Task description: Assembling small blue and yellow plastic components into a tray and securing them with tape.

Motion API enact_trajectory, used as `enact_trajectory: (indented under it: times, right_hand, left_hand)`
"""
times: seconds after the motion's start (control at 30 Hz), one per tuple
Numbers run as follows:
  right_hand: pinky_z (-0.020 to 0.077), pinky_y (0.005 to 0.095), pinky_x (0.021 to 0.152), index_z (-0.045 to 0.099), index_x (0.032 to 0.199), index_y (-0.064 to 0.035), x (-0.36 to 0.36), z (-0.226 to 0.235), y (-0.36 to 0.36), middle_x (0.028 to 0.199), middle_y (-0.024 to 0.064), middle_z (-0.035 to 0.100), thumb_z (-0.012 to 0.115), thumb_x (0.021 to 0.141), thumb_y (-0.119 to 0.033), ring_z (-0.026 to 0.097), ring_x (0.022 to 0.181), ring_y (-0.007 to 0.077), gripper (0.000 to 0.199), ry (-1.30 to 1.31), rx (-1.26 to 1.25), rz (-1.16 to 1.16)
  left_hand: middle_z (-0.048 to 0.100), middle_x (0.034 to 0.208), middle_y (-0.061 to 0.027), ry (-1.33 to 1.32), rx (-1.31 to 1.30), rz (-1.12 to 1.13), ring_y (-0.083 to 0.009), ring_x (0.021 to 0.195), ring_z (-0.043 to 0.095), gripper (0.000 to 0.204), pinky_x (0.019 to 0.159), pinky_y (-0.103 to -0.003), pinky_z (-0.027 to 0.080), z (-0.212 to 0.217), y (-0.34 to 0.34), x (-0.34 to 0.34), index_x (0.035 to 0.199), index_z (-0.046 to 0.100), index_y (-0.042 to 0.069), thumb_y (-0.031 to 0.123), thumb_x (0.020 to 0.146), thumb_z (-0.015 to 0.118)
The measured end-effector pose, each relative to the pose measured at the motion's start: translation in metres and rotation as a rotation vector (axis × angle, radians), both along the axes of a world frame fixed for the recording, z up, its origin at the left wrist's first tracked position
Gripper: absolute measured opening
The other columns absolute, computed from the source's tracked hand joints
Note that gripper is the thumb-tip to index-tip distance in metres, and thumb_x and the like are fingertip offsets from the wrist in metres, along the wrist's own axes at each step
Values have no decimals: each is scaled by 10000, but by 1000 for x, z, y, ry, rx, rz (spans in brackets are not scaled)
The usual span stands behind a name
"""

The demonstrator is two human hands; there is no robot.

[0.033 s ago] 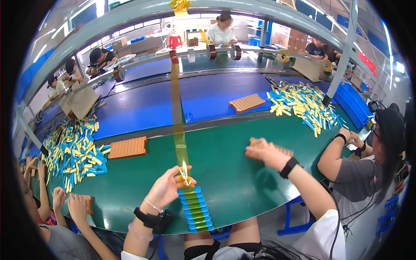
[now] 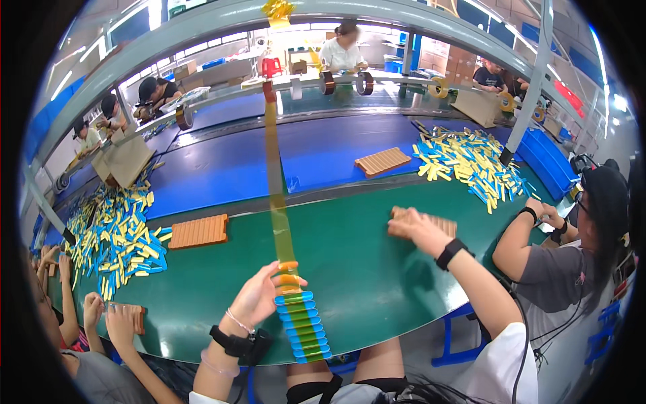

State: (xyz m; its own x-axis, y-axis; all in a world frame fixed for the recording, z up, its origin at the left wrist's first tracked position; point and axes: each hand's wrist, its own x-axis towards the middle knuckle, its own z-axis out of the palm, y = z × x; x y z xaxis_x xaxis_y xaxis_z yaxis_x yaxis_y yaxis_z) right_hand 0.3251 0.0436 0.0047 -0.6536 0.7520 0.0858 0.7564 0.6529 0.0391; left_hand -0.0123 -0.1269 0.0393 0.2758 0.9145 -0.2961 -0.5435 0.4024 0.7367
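Note:
My left hand (image 2: 257,294) is at an amber adhesive tape (image 2: 277,202) that runs down from a roll on the overhead bar. Its fingers reach behind the tape and show through it, with the thumb beside its edge. Just below them, a row of several blue-ended strips (image 2: 303,326) lies crosswise, joined down the middle by the tape and reaching the table's near edge. To the right, my right hand (image 2: 422,232) closes over the left end of an orange-brown grooved block (image 2: 441,226), held at or just above the green table; its contact there is unclear.
Heaps of blue and yellow strips lie at left (image 2: 124,232) and right (image 2: 471,165). Other grooved blocks rest at left (image 2: 198,231) and far right (image 2: 383,161). Co-workers sit close on both sides. A metal post (image 2: 531,87) rises at right; tape rolls hang overhead.
My right hand and the grooved block have shifted slightly to the right and away from me. At my left hand the tape's bright crease is gone, and my fingers have moved a little.

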Motion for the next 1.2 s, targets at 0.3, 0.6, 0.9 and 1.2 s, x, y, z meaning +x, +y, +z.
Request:
enact_trajectory:
  times: [0.3,0.6,0.9,1.2]
  right_hand:
    - [460,352,682,522,971,-15,-79,16,-67,965,171,535,524,805,-239,557,791,289,279,473,-390,80]
    - [339,182,530,558,837,-23,-146,15,-132,669,-42,490,515,855,-240,417,603,27,222,950,-1189,111]
    - [350,165,586,542,801,-16,-116,25,-174,712,-50,493,558,822,-129,424,682,6,116,1260,-1166,94]
    - [367,220,630,571,742,5,-75,-19,-205,747,47,542,600,771,-63,469,698,121,80,915,-1149,280]
  left_hand:
    - [576,917,-89,83,59,80,-134,843,551,158,761,-275,445,-34,-20,7,920,524,-22,117,846,502]
    - [566,793,-17,186,63,178,-57,711,531,105,615,-196,437,-26,-38,27,804,515,48,145,841,533]
    - [531,768,24,408,310,335,-26,727,450,61,648,-171,366,-6,-72,72,781,531,36,83,818,538]
    - [538,728,-3,504,289,198,-102,623,501,97,583,-219,413,-62,-132,95,849,556,25,110,803,561]
